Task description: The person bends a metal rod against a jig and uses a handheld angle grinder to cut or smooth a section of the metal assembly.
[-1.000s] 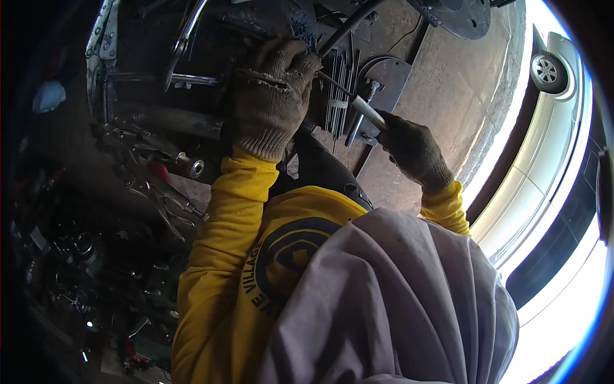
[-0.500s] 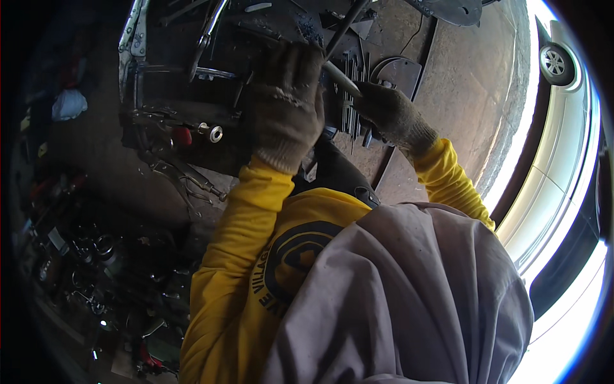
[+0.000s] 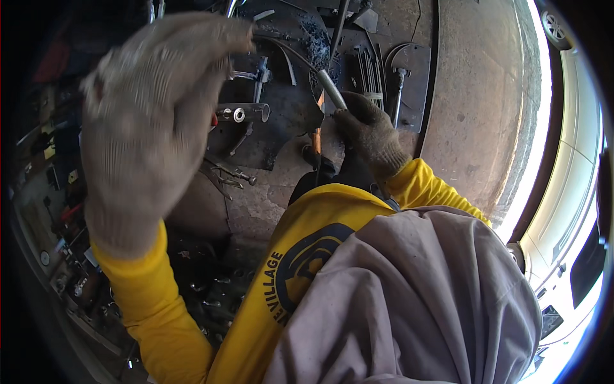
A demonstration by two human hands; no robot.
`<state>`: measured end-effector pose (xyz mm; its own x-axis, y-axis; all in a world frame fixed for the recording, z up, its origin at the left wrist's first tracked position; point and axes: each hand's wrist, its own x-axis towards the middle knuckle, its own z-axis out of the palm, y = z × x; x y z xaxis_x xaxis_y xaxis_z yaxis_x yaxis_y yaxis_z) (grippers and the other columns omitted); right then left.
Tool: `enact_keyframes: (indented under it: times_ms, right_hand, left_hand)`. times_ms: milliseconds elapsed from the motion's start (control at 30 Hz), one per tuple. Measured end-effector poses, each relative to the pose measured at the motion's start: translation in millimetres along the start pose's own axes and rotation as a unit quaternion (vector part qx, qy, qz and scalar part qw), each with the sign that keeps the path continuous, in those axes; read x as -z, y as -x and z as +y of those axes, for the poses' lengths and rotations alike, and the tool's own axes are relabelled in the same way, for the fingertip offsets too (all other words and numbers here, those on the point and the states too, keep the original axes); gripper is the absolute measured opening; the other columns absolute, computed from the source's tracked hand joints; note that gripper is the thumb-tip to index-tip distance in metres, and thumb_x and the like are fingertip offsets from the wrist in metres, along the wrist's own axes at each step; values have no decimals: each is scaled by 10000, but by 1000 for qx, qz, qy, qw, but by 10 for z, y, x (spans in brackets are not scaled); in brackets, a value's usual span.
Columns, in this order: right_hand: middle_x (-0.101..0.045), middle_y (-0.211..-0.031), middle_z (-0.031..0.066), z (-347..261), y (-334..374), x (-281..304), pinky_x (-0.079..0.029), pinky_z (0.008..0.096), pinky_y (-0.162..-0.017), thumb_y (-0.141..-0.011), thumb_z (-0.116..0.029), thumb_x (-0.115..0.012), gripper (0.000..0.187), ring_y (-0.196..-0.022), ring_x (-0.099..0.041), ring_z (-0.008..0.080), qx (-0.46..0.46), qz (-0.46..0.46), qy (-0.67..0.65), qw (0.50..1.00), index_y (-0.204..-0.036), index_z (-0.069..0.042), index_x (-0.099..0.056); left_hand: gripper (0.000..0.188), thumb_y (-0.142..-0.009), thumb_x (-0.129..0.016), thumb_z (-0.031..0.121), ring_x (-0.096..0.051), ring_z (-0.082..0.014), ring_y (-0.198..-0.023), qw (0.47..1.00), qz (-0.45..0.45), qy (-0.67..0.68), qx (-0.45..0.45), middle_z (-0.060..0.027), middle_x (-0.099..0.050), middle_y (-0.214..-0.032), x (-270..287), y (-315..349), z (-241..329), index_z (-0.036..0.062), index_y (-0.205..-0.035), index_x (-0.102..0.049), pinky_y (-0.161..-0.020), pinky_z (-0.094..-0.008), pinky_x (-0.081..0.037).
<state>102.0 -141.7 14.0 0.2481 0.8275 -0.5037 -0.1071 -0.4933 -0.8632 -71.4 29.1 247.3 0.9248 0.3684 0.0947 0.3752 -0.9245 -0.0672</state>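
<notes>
Mate: What have you got hold of there?

Me: Just 1 thing I'm sure of. My right hand (image 3: 371, 134) is closed around the grey handle (image 3: 332, 89), low down on it, likely so its upper end stays clear of my fingers and I can aim it. It's tilted in front of me, its far end leaning to the left, over the dark work surface (image 3: 275, 144).

Mate: And the thin rod (image 3: 291, 49)?

Me: It curves from the top of the handle toward my left hand (image 3: 153, 128). That hand is up close to my head, fingers bent, thumb apart from them. It's blurred and I only see its back, so I can't tell whether it touches the rod or pinches anything.

Mate: Why the knit gloves (image 3: 387, 152) on all 2 hands?

Me: Against hot or sharp metal, I'd say.

Mate: And that bundle of thin rods (image 3: 368, 72)?

Me: It lies just beyond my right hand with 1 pale band (image 3: 372, 96) around it, presumably to stop the rods rolling apart. The round-topped plate (image 3: 417, 70) sits just to its right.
</notes>
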Motion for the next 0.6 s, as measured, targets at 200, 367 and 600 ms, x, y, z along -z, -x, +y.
enact_keyframes:
  times_ms: [200,367,600]
  right_hand:
    - [-620,-1225,173,204,130,-472,-522,388,-960,-893,-294,-715,604,-1055,-675,282,-29,65,-62,996,-1424,-105,-498]
    - [-596,-1221,197,243,250,-859,-526,415,-929,-867,-291,-732,639,-1022,-675,311,4,149,-53,987,-1423,-109,-474]
    - [-629,-1164,165,216,264,-909,-513,425,-918,-854,-334,-739,613,-1036,-666,318,-7,233,-41,972,-1372,-102,-508]
  left_hand:
    - [302,-880,-692,130,-660,-240,-1026,969,-132,22,-207,-36,-678,-1127,-956,-595,-451,142,-1182,-683,-898,-355,-546]
    - [394,-853,-726,171,-638,-244,-1074,930,-261,-87,-243,-40,-645,-1118,-1493,-716,-283,186,-1241,-660,-946,-360,-531]
    - [416,-804,-762,177,-648,-272,-1069,869,-371,-120,-305,-64,-655,-1082,-1734,-894,-121,181,-1212,-678,-925,-400,-538]
